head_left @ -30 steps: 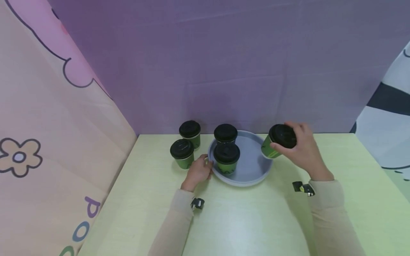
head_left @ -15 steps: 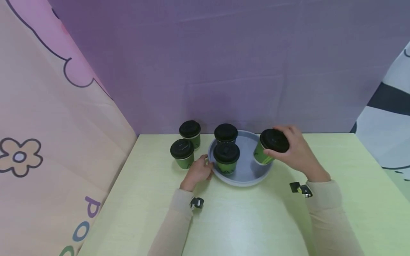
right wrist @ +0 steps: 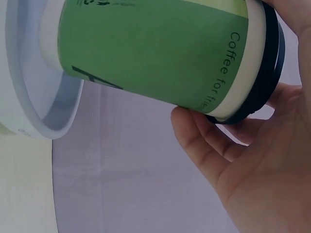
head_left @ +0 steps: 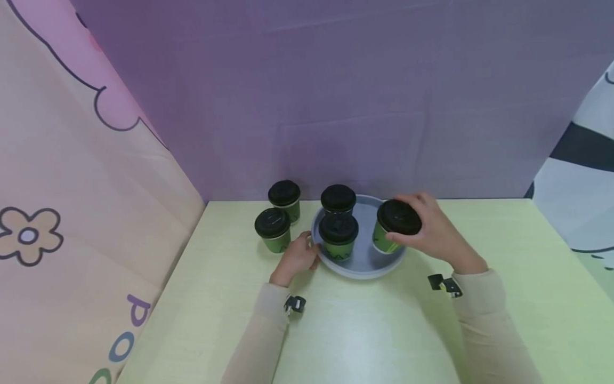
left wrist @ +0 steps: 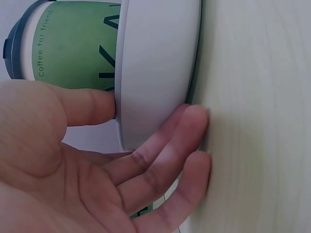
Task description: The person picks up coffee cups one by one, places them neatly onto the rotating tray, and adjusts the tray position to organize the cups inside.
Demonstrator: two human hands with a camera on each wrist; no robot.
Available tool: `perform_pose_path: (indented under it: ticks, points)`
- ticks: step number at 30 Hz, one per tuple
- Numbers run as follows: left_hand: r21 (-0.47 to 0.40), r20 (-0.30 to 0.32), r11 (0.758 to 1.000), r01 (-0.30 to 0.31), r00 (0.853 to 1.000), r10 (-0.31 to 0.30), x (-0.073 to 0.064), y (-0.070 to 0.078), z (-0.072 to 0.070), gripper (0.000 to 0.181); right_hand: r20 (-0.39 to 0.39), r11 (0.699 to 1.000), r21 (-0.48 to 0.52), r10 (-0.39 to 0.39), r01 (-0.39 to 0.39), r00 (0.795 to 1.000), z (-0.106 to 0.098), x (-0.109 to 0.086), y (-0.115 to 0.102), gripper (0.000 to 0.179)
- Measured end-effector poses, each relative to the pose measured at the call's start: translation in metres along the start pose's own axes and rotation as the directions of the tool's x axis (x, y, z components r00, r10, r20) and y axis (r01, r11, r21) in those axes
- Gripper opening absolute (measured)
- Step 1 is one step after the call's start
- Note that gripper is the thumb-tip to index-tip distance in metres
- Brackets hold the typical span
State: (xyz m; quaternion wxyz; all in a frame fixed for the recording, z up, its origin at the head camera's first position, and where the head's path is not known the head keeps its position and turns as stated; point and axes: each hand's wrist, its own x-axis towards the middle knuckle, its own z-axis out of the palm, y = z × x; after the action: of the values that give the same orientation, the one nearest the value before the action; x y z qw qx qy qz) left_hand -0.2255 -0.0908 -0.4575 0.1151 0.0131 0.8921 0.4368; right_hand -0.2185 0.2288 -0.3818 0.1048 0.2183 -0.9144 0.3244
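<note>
My right hand [head_left: 436, 234] grips a green paper coffee cup [right wrist: 155, 53] near its black lid [head_left: 399, 216], fingers and thumb around it. The cup leans slightly over the right part of a round grey tray [head_left: 364, 272]; its base is inside the rim in the right wrist view, but contact with the floor is unclear. At the tray's left edge my left hand [head_left: 297, 257] holds the wall, thumb [left wrist: 92, 107] at the rim and fingers [left wrist: 165, 155] low on the outside. Two lidded cups stand on the tray's left side, a front cup [head_left: 338, 246] and a back cup [head_left: 338, 199].
Left of the tray, two more lidded cups stand on the table [head_left: 355, 330]: a nearer cup [head_left: 273, 230] close to my left hand and a farther cup [head_left: 285, 200]. A purple cloth [head_left: 336, 96] hangs behind the table, with a printed cloth [head_left: 72, 181] at the left.
My right hand has carried the cup leftward and down, from the tray's right edge to over its inside. My left hand and the other cups have stayed put.
</note>
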Motion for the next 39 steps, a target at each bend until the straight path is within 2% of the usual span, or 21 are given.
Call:
perform_pose_path:
  ticks: [9,28,32,39]
  points:
    - [-0.022,-0.019,1.0,0.016,1.0,-0.017,0.002,-0.002,0.001,0.057,0.071,1.0,0.002,-0.01,0.01,0.997,0.005,0.002,-0.008,0.085]
    - [-0.015,-0.089,1.0,-0.026,0.996,0.024,0.004,-0.006,0.004,0.05,0.175,0.999,0.006,-0.053,0.053,0.983,0.019,0.004,-0.015,0.085]
    - [-0.012,-0.075,1.0,-0.018,0.997,0.017,0.002,-0.005,0.002,0.052,0.196,0.999,0.004,-0.046,0.047,0.98,0.021,0.004,-0.015,0.089]
    - [-0.034,0.004,0.999,0.003,1.0,-0.002,0.001,-0.002,-0.002,0.058,0.216,0.999,0.012,-0.035,0.033,0.976,0.024,0.004,-0.015,0.092]
